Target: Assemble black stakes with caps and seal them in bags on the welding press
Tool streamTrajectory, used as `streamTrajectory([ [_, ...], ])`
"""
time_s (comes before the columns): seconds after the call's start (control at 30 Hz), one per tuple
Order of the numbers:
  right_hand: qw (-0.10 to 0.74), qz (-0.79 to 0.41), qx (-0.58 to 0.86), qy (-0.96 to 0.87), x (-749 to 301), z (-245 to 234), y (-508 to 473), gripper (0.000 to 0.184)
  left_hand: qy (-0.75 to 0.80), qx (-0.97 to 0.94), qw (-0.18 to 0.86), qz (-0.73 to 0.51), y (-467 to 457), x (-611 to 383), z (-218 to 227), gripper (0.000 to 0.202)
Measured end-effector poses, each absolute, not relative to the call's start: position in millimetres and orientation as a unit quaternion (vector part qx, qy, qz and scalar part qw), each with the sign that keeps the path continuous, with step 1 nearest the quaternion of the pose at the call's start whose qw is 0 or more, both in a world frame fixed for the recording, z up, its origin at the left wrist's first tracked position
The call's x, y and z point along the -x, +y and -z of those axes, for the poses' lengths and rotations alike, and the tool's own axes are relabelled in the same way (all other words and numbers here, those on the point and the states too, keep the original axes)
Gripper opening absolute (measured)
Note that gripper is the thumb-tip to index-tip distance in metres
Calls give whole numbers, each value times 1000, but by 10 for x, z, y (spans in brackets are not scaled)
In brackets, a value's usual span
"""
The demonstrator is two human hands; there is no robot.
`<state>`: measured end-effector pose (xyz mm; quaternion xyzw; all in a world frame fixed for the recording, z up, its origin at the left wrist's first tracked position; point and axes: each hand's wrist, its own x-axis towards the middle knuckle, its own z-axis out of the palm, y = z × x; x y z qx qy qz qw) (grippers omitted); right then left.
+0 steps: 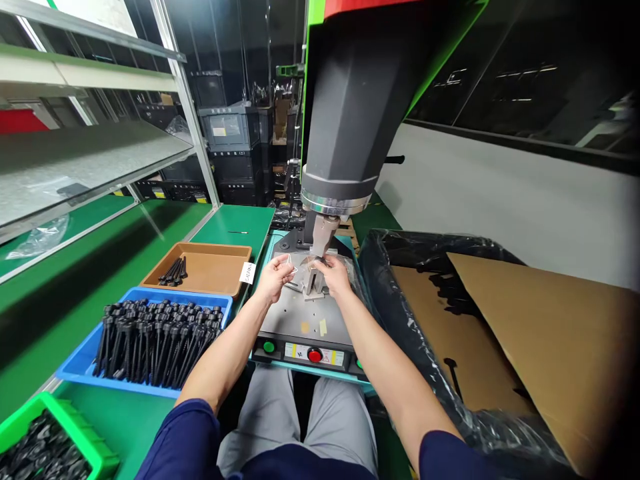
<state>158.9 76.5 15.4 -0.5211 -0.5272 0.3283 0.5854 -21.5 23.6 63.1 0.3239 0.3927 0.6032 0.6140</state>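
Observation:
My right hand (334,274) reaches in beside the metal fixture (314,285), right under the pale metal horn (324,233) of the press. Its thumb and fingers close at a small black part (321,259), mostly hidden by the fingers and horn. On the other side of the fixture, my left hand (274,277) is closed in a pinch. Clear plastic with a pale edge shows by its fingertips; what it grips, if anything, I cannot make out. Both hands are above the grey machine base (295,327).
Green buttons (269,347) and a red button (315,355) line the base's front. To the left stand a brown tray (215,267), a blue tray (70,367) of black rods and a green bin (95,443). A plastic-lined box (380,287) with cardboard (550,320) is at right.

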Motion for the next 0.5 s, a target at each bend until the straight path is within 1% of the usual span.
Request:
streamTrajectory([
  [0.07,579,-392,493,-518,-1597,-147,820,46,393,-325,614,-602,267,224,-598,53],
  [0.13,575,-431,469,-513,-1634,-153,840,48,393,-328,613,-601,300,239,-558,53],
  [0.2,575,-431,458,-524,-1684,-169,833,46,391,-332,613,-601,332,255,-521,54],
  [0.3,567,-403,462,-550,-1730,-198,816,34,393,-331,614,-599,364,267,-488,55],
  [0.37,560,-396,474,-551,-1724,-210,811,31,398,-332,612,-597,369,268,-482,57],
  [0.5,576,-463,459,-493,-1691,-204,771,33,402,-337,609,-595,349,274,-485,57],
])
